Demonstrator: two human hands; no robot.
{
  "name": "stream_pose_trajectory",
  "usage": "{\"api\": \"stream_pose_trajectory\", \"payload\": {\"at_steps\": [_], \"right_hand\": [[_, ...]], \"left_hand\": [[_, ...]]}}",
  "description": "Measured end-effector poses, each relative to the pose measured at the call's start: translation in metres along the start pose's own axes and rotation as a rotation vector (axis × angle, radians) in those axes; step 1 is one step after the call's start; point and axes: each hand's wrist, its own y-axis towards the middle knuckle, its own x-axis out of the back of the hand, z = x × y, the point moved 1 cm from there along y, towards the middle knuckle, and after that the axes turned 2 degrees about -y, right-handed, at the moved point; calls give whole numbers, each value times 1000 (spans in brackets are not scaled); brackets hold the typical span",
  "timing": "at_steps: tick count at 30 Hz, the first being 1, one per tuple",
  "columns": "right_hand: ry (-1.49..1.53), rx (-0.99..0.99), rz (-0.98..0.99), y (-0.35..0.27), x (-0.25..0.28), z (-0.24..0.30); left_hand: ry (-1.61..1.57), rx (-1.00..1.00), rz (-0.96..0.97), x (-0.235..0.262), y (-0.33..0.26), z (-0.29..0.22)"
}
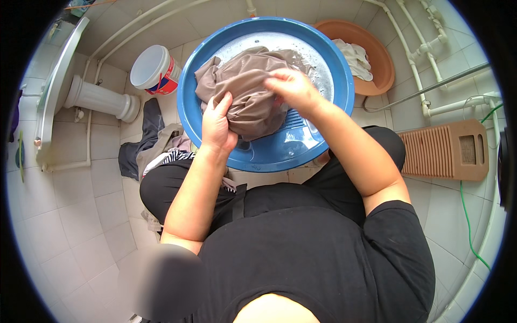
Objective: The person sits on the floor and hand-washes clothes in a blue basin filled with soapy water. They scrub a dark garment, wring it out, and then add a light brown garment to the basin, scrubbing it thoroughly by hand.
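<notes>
A wet taupe cloth garment (245, 86) is bunched up over a big blue basin (186, 110) of sudsy water; its kind cannot be made out. My left hand (218, 126) grips its near left side, thumb on top and the other fingers hidden behind the folds. At the right of the bundle, my right hand (296, 92) has its thumb and fingertips closed at the fabric, and some of its fingers are out of sight. Moulded washboard ridges (293, 119) show in the basin wall below the cloth.
An orange-brown basin (383, 64) with a white cloth (353, 59) stands at the far right. A white bucket (151, 67) is at the far left, beside a pedestal sink (102, 99). Clothes (148, 140) lie left of me. A brown washboard (444, 151) leans at right near pipes.
</notes>
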Motion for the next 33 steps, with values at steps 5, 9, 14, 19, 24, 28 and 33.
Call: {"api": "stream_pose_trajectory", "payload": {"at_steps": [5, 9, 14, 19, 24, 28, 33], "right_hand": [[594, -210, -105, 9, 6, -10], [642, -298, -204, 4, -2, -6], [578, -241, -125, 5, -6, -4], [-453, 145, -362, -7, -9, 11], [-703, 153, -23, -8, -16, -6], [344, -216, 22, 5, 3, -11], [896, -249, 181, -1, -5, -1]], "left_hand": [[750, -28, -104, 48, 8, 12], [1347, -939, -127, 14, -1, 8], [1007, -294, 215, 5, 0, 17], [401, -116, -141, 12, 7, 9], [399, -204, -75, 4, 3, 9], [326, -28, 50, 10, 2, -4], [477, 14, -14, 44, 12, -10]]}}
